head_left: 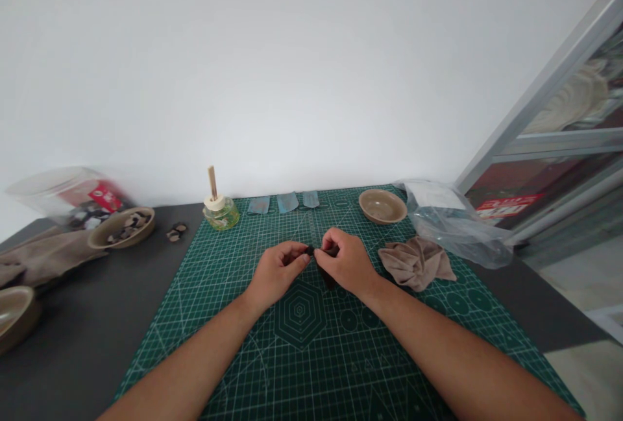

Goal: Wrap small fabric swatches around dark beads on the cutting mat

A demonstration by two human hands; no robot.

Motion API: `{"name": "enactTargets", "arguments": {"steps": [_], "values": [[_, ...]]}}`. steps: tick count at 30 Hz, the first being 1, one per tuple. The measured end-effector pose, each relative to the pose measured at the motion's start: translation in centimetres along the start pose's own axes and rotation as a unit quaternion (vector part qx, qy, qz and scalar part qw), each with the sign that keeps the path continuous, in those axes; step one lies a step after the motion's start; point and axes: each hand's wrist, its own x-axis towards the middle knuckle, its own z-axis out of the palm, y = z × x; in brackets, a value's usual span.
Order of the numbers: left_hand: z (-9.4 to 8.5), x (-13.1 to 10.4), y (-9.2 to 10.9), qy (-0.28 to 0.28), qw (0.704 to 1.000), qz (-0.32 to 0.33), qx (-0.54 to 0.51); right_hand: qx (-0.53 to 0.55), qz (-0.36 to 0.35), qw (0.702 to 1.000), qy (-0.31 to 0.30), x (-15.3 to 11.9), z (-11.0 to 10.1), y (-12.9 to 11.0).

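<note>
Both hands meet above the middle of a green cutting mat (228, 317). Between the thumb and fingers of my left hand (280, 272) is a small black piece (309, 250). My right hand (348, 260), fingers pinched, is close against the same piece from the right. A dark brown strip-like object (329, 279) hangs below my right fingers; its upper part is hidden by them. To the right of my right hand lies a crumpled brown cloth (417, 263). An empty-looking beige bowl (383, 206) is behind it.
A glass jar with sticks (221, 212) and small clear packets (287, 202) line the back. At left, a bowl (141, 235) holds dark and tan pieces, near a clear tub (63, 194) and another bowl (17, 317). A plastic bag (452, 220) lies back right.
</note>
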Motion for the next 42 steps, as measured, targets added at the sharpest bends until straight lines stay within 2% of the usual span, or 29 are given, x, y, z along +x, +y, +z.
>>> {"name": "enactTargets", "arguments": {"steps": [11, 31, 42], "values": [[0.11, 0.04, -0.02, 0.014, 1.000, 0.004, 0.005, 0.000, -0.001, 1.000, 0.001, 0.00, 0.00, -0.06], [0.12, -0.04, 0.31, 0.005, 1.000, -0.006, -0.005, 0.002, -0.004, 1.000, -0.002, -0.06, 0.08, -0.12], [0.12, 0.18, -0.14, 0.011, 1.000, -0.003, -0.017, 0.004, -0.009, 1.000, -0.015, -0.22, -0.02, -0.42]]}}
